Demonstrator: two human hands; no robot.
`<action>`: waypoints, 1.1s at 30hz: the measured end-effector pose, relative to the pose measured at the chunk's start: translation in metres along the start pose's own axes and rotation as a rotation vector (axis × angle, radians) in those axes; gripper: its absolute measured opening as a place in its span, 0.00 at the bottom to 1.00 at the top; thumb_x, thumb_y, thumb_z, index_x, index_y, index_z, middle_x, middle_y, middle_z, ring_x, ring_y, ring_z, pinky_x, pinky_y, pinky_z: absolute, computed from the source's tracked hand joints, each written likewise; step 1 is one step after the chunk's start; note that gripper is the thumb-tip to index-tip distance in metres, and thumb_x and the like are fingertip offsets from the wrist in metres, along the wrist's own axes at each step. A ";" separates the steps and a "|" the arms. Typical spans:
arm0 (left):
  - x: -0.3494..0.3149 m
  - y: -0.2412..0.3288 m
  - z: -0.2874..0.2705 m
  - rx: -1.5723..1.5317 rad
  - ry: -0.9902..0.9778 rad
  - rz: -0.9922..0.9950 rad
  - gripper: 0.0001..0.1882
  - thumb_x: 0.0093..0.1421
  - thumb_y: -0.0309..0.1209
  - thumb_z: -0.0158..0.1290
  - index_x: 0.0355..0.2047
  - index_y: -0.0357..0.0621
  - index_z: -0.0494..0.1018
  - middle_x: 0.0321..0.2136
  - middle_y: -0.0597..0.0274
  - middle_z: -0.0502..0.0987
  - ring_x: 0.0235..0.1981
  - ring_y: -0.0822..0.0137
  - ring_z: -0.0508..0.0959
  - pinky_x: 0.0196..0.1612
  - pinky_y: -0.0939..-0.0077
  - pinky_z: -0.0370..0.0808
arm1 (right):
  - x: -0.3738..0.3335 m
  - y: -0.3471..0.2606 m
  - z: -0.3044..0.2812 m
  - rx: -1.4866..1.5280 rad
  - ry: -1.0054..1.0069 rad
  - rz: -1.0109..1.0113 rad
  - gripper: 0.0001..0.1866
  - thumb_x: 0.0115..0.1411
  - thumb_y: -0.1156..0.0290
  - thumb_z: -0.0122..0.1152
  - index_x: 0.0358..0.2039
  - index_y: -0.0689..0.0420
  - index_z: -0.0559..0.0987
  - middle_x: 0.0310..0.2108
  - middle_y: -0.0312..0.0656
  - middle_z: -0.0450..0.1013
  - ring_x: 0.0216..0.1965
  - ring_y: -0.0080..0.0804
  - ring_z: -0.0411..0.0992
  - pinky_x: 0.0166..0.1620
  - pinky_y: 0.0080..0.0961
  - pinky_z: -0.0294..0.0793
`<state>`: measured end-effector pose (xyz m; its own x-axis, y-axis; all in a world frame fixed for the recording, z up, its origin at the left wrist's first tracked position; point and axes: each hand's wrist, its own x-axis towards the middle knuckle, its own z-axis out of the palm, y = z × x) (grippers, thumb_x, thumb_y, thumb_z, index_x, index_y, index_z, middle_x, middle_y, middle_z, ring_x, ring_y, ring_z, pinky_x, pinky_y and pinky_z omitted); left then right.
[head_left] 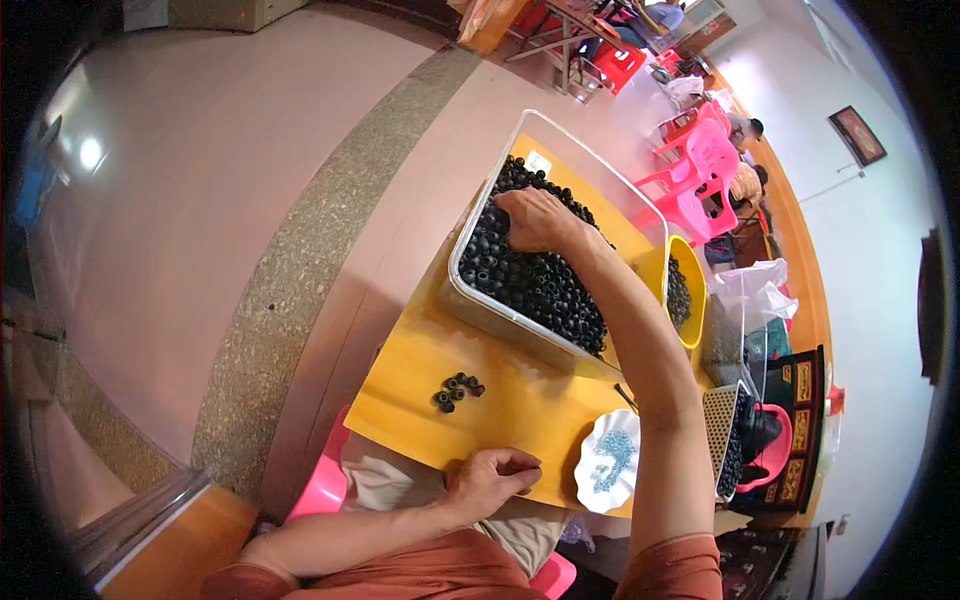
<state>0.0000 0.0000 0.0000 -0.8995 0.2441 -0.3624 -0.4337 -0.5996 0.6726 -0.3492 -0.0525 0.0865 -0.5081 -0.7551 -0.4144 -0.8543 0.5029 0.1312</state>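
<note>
My right hand (535, 220) reaches far forward into a clear plastic tub (470, 300) and rests, fingers curled, on a heap of small black rings (535, 285); whether it grips any I cannot tell. My left hand (492, 478) sits at the near edge of the yellow table (520, 405), fingers curled together with thumb against fingertips; anything pinched there is too small to see. A small cluster of black rings (458, 390) lies loose on the table ahead of the left hand.
A white scalloped dish (585, 480) holding small pale blue pieces sits near my right elbow. A yellow bowl (698, 300) of black pieces stands right of the tub. A perforated basket (722, 425), plastic bags and pink chairs (700, 170) lie farther right.
</note>
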 end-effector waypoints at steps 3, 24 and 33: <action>-0.006 -0.002 0.007 -0.016 0.020 -0.017 0.13 0.57 0.30 0.59 0.40 0.34 0.76 0.29 0.64 0.78 0.28 0.75 0.77 0.34 0.82 0.75 | -0.003 0.009 0.019 0.090 0.179 -0.116 0.14 0.41 0.75 0.52 0.32 0.61 0.75 0.35 0.52 0.75 0.40 0.53 0.74 0.42 0.45 0.74; -0.001 0.001 0.001 -0.049 0.037 -0.006 0.11 0.57 0.26 0.59 0.39 0.35 0.76 0.31 0.63 0.78 0.28 0.73 0.77 0.35 0.80 0.76 | 0.010 0.006 0.026 0.158 0.189 -0.071 0.12 0.41 0.78 0.55 0.30 0.61 0.78 0.32 0.55 0.75 0.40 0.55 0.73 0.41 0.47 0.74; -0.002 0.004 -0.001 -0.078 0.046 -0.003 0.13 0.57 0.28 0.60 0.39 0.32 0.75 0.30 0.60 0.79 0.28 0.74 0.78 0.33 0.82 0.75 | 0.001 0.004 0.018 0.190 0.254 -0.050 0.11 0.40 0.78 0.54 0.28 0.56 0.79 0.29 0.55 0.75 0.37 0.55 0.74 0.40 0.47 0.75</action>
<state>-0.0002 -0.0032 0.0026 -0.8942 0.2114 -0.3946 -0.4290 -0.6569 0.6200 -0.3512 -0.0435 0.0700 -0.4979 -0.8495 -0.1746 -0.8552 0.5143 -0.0638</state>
